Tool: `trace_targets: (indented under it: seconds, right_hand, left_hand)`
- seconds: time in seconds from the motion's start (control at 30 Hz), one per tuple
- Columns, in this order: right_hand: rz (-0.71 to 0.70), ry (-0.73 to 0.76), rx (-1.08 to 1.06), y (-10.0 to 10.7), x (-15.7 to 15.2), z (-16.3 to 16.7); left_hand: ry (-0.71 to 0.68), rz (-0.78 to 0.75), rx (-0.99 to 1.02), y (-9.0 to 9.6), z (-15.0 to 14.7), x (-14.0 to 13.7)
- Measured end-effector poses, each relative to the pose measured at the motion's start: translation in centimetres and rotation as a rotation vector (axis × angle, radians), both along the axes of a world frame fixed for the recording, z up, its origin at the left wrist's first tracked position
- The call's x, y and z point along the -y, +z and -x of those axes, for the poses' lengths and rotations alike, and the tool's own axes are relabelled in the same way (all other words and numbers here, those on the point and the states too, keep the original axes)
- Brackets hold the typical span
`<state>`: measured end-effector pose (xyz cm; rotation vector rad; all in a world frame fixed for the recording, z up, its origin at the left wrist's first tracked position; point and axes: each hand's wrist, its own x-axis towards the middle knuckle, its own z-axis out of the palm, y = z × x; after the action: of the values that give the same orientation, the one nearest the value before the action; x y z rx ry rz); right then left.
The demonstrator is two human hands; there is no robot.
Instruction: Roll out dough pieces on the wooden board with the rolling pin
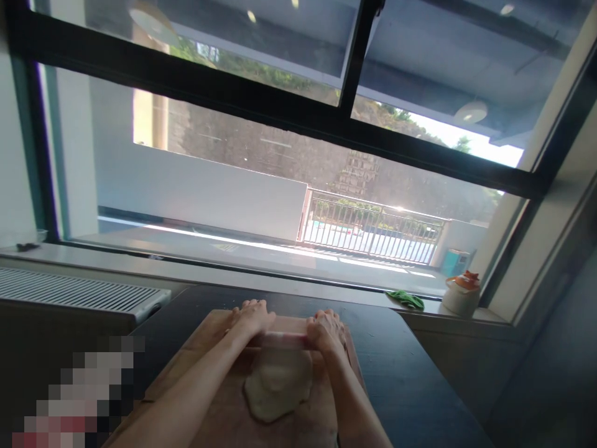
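A flat sheet of dough [278, 389] lies on a wooden board [224, 410]. At its far edge a rolling pin [286, 340] lies crosswise, its middle showing between my hands. My left hand [252, 316] is closed over the pin's left part, and my right hand [326, 328] is closed over its right part. Both forearms reach forward on either side of the dough. The ends of the pin are hidden under my hands.
The board rests on a dark table [392, 354]. Beyond it runs a window sill [280, 280] with a green cloth [405, 300] and a white jar [459, 300] with an orange top. A radiator [84, 292] stands to the left. The lower left corner is pixelated.
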<state>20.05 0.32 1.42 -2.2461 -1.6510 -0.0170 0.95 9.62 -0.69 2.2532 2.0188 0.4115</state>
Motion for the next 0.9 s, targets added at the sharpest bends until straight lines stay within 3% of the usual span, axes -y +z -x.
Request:
trace_targets:
  seconds: [0.2, 0.4, 0.67, 0.9]
  right_hand:
    - [0.027, 0.013, 0.002, 0.0, -1.3, -0.4]
    - [0.006, -0.015, 0.012, 0.0, -0.1, 0.0]
    - [-0.103, -0.009, 0.126, -0.4, 3.5, 0.9]
    - [-0.206, -0.018, 0.096, -1.1, 6.3, 1.6]
  left_hand:
    - [0.001, 0.03, 0.001, -0.2, 0.0, -1.0]
    - [-0.012, -0.005, -0.005, 0.0, 0.1, 0.1]
    - [-0.002, -0.056, -0.066, 1.0, 0.0, 3.5]
    - [-0.01, -0.129, -0.091, 1.3, 0.7, 7.2]
